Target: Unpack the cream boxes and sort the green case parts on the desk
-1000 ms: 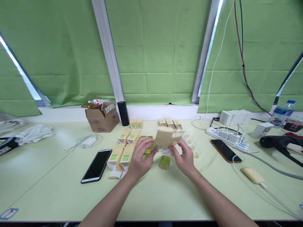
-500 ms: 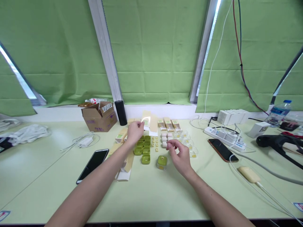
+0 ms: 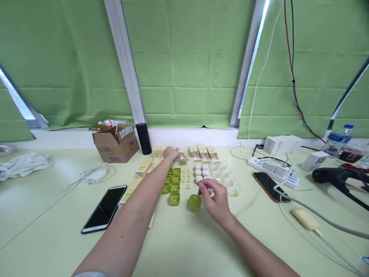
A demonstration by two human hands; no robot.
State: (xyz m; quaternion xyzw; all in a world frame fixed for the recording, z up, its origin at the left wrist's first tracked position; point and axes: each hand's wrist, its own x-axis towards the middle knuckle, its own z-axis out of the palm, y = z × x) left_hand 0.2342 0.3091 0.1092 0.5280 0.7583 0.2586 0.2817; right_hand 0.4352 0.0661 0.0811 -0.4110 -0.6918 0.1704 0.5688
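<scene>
My left hand (image 3: 171, 154) reaches to the back row of folded cardboard packages, its fingers closed beside a beige card piece (image 3: 183, 154); what they grip is too small to tell. Fingers bent and thumb near the forefinger, my right hand (image 3: 215, 198) hovers just right of a small box with a green lid (image 3: 195, 201); I see nothing clearly in it. Several green square trays (image 3: 174, 199) stand left of small yellow pieces (image 3: 188, 180). White rolls (image 3: 198, 172) and clear containers (image 3: 233, 189) lie to the right.
A phone (image 3: 104, 209) and more cardboard packages (image 3: 143, 167) lie left. Behind them are an open carton (image 3: 116, 143) and a black cylinder (image 3: 143, 138). At right are another phone (image 3: 270, 186), a power strip (image 3: 272, 172), cables and a yellow device (image 3: 305, 219).
The upright card in my left hand has come down into the back row, and that arm reaches farther forward. The view has shifted slightly.
</scene>
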